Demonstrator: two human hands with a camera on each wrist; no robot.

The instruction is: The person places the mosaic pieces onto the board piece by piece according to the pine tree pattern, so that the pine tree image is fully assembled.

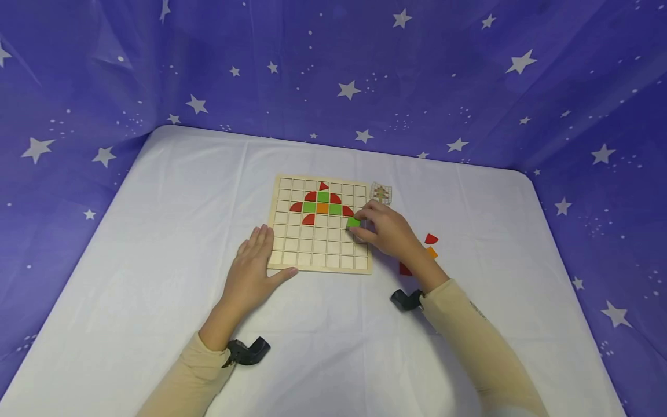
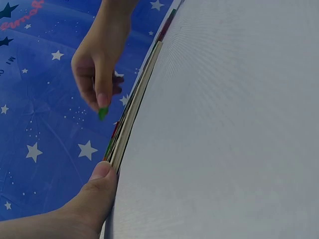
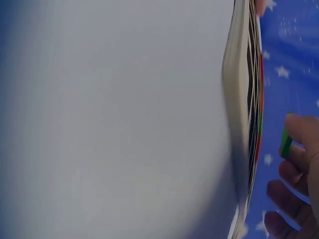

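Note:
A wooden grid board (image 1: 307, 243) lies on the table, its upper cells holding a pattern of red curved pieces, a red triangle (image 1: 323, 186), green squares (image 1: 323, 197) and an orange square (image 1: 322, 208). My right hand (image 1: 387, 230) pinches a green square tile (image 1: 352, 223) between thumb and fingers over the board's right side. In the right wrist view the tile (image 3: 286, 143) appears edge-on, raised off the board. My left hand (image 1: 251, 272) rests with fingers straight along the board's left edge, the thumb at the lower left corner.
A small picture card (image 1: 382, 191) lies beside the board's upper right corner. Right of the board, partly behind my right forearm, are a red curved piece (image 1: 431, 238), an orange piece (image 1: 432, 252) and a dark red piece (image 1: 405, 269). White cloth covers the table (image 1: 333, 336).

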